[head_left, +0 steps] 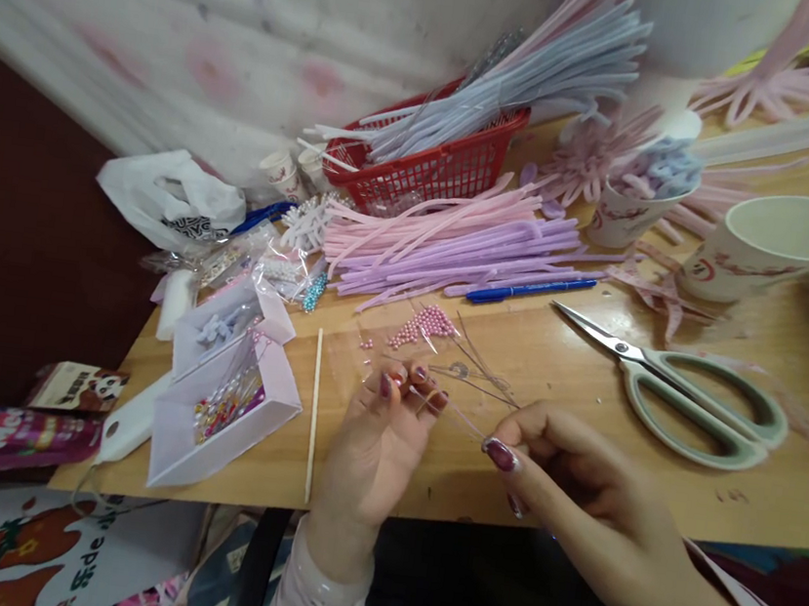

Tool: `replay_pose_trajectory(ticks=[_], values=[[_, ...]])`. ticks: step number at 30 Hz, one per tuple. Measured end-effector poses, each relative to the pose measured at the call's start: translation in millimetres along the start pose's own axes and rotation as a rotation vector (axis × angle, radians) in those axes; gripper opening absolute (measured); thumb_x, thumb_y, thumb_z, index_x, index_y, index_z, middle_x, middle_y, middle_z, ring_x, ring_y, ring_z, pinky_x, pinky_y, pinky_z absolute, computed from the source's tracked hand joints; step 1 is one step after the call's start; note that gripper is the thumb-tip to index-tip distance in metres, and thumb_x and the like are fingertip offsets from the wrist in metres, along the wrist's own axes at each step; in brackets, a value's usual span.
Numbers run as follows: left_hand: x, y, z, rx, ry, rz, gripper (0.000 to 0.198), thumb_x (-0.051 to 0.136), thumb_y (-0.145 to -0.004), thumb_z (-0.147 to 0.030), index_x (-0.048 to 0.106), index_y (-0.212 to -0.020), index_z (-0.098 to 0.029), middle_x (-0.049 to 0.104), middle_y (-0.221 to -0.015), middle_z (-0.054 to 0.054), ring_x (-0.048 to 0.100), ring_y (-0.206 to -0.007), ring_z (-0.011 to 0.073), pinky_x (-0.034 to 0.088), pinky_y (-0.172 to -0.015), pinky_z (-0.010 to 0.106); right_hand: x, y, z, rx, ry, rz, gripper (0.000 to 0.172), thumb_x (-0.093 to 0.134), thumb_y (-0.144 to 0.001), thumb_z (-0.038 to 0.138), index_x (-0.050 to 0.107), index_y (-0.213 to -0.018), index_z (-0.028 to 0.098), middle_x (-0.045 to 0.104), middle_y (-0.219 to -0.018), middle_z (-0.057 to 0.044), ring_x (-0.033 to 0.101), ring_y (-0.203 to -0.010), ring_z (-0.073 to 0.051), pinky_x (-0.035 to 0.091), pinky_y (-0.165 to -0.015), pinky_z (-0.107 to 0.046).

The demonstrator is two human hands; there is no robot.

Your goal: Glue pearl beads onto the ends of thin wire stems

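My left hand point(377, 437) is raised over the table's near edge, its fingertips pinched together on a thin wire point(468, 419) with a small pink bead at the tips. My right hand point(563, 455) is closed beside it, pinching the same wire at its other end. Just beyond my fingers lies a small heap of pink beads point(426, 323) on clear plastic, with several loose thin wires point(477, 371) next to it. A thin wooden stick point(314, 410) lies to the left of my left hand.
Green-handled scissors point(695, 398) lie at the right, a blue pen point(531, 289) behind the beads. Pink and purple pipe cleaners point(449, 240) are piled before a red basket point(428, 163). Paper cups point(780, 246) stand at the back right. White boxes of pins point(223, 399) sit left.
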State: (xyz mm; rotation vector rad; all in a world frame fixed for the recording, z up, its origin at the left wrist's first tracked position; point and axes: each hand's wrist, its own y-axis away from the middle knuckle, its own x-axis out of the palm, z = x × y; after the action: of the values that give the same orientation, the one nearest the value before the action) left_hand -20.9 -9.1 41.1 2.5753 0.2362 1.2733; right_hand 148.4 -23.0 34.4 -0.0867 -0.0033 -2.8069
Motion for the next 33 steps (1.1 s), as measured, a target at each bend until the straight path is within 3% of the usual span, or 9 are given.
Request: replay_pose_trajectory(ticks=[33], values=[[-2.6,3.2,-1.1,-0.019,-0.082,-0.011,0.021,0.092,-0.063,-0.03,0.074,-0.073,-0.026,0.07,-0.084,-0.003,0.066,-0.082,0.0126,0.054,-0.085,0.032,-1.6,-1.8,2.2,0.061,0.032,0.014,0.03,0.058,-0.095,0.048,0.061,-0.086,0.02,0.058,-0.063,0.001,0.054,-0.053,-0.01,0.043,-0.048,-0.019]])
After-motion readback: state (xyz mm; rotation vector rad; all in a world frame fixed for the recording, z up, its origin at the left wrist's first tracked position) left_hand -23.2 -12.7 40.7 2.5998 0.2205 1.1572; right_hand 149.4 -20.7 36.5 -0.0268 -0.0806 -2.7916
